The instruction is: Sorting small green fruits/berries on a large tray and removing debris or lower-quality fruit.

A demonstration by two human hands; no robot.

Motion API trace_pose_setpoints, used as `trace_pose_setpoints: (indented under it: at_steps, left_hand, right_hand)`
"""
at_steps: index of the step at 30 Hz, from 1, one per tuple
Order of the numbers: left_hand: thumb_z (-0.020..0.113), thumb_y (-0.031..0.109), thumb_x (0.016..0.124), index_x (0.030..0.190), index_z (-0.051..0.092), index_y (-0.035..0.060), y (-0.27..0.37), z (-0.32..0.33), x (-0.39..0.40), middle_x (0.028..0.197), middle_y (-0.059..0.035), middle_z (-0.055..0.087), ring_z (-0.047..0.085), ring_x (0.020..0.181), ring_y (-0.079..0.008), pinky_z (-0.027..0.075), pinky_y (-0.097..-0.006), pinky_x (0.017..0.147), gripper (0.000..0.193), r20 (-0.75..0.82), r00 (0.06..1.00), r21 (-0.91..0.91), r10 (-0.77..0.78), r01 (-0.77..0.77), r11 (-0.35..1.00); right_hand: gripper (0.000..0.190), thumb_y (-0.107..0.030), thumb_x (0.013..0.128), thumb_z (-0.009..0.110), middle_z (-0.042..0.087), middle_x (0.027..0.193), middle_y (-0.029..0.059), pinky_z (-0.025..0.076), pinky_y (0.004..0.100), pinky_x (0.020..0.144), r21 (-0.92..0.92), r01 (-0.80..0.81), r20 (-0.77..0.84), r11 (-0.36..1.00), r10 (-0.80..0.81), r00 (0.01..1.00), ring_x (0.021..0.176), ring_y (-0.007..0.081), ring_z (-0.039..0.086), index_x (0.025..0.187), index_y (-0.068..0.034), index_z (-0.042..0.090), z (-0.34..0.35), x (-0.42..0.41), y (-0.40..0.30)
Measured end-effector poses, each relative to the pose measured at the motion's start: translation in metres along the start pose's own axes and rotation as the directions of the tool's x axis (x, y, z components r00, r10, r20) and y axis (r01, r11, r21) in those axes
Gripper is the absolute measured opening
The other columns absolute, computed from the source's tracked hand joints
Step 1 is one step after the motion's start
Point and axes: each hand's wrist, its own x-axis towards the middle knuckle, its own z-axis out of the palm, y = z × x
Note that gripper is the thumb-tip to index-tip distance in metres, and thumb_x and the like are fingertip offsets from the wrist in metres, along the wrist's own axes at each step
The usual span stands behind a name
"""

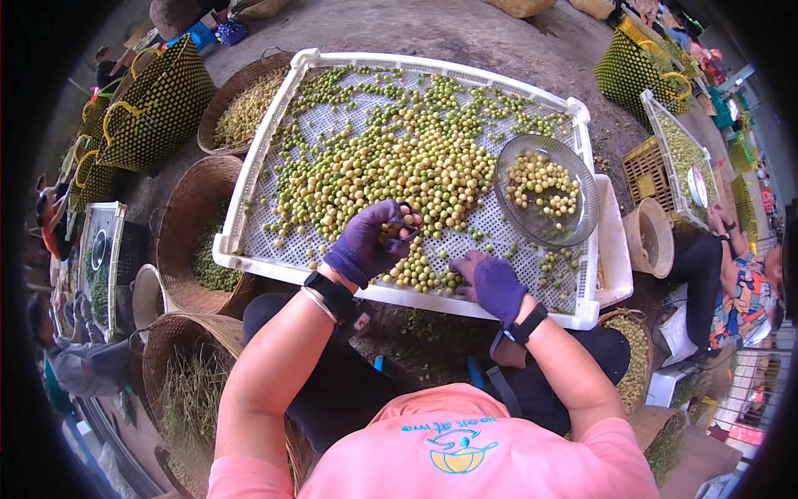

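A white perforated plastic tray [299, 269] lies before me, covered with small round green and pale yellow fruits [399, 162]. My left hand [378, 239], in a purple fingerless glove, is curled over the tray's near part with a few fruits in its fingers. To its right, my right hand [491, 284], gloved alike, rests at the near edge with its fingers spread beside a small heap of fruits; its palm is hidden. A clear, ribbed bowl [508, 215] with mostly pale yellow fruits stands on the tray's right side.
Woven baskets of fruits [181, 187] stand to the left, one with stalks [187, 399] nearer me. A white tub [614, 243] sits under the tray's right side. Yellow-black woven bags [156, 112] stand at the upper left. A co-worker [742, 287] sits at the right by another tray [682, 156].
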Motion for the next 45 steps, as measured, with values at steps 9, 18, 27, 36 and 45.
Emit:
trace_pose_setpoints:
  at_steps: [9, 18, 27, 36, 45]
  left_hand:
    - [0.065, 0.024, 0.086, 0.091, 0.065, 0.0017, -0.012, -0.011, 0.005, 0.073, -0.0008, 0.061, 0.055, 0.062, -0.0102, 0.044, -0.0243, 0.055, 0.023, -0.02, 1.0, 0.88, -0.012, 0.023, 0.474]
    - [0.073, 0.021, 0.075, 0.096, 0.071, 0.0059, -0.032, -0.021, 0.007, 0.084, -0.0135, 0.069, 0.066, 0.076, -0.0233, 0.051, -0.0336, 0.07, 0.026, 0.135, 0.961, 0.977, 0.243, -0.089, -0.192]
    - [0.063, 0.017, 0.083, 0.09, 0.066, 0.009, -0.04, -0.02, 0.012, 0.089, -0.0126, 0.062, 0.063, 0.08, -0.033, 0.051, -0.0429, 0.068, 0.011, 0.347, 0.906, 0.684, 0.241, -0.068, -0.726]
    - [0.059, 0.011, 0.081, 0.098, 0.064, 0.0129, -0.038, -0.015, 0.006, 0.098, -0.0145, 0.061, 0.064, 0.088, -0.0356, 0.053, -0.0453, 0.072, 0.018, 0.352, 0.936, 0.677, 0.019, -0.241, -0.695]
    - [0.056, 0.007, 0.082, 0.093, 0.068, 0.0136, -0.052, -0.015, 0.014, 0.097, -0.0142, 0.064, 0.067, 0.087, -0.0334, 0.054, -0.0432, 0.072, 0.018, 0.237, 0.971, 0.625, 0.019, -0.138, -0.769]
  right_hand:
    - [0.017, -0.011, 0.082, 0.058, 0.061, 0.088, 0.0185, 0.05, 0.0471, 0.069, 0.248, -0.035, -0.105, 0.968, 0.063, 0.992, 0.082, 0.0371, 0.062, 0.099, -0.007, 0.061, 0.022, -0.005, 0.022]
    - [0.024, -0.006, 0.08, 0.058, 0.058, 0.09, 0.0171, 0.05, 0.0459, 0.068, 0.135, 0.084, -0.066, 0.987, -0.076, 0.995, 0.081, 0.0364, 0.061, 0.104, -0.008, 0.061, 0.009, 0.019, -0.001]
    - [0.026, -0.005, 0.077, 0.06, 0.057, 0.096, 0.0195, 0.05, 0.0455, 0.072, 0.114, -0.005, 0.066, 0.993, -0.002, 0.998, 0.084, 0.0384, 0.061, 0.104, -0.005, 0.062, 0.011, 0.025, -0.004]
    - [0.023, -0.006, 0.076, 0.065, 0.064, 0.088, 0.018, 0.051, 0.0416, 0.076, 0.412, -0.12, -0.428, 0.903, 0.308, 0.849, 0.082, 0.0358, 0.063, 0.099, -0.005, 0.066, -0.067, 0.016, 0.058]
    - [0.032, -0.024, 0.079, 0.069, 0.062, 0.096, 0.0157, 0.05, 0.0433, 0.074, 0.128, 0.07, -0.024, 0.989, -0.068, 0.997, 0.088, 0.035, 0.061, 0.105, -0.006, 0.062, -0.009, -0.001, 0.017]
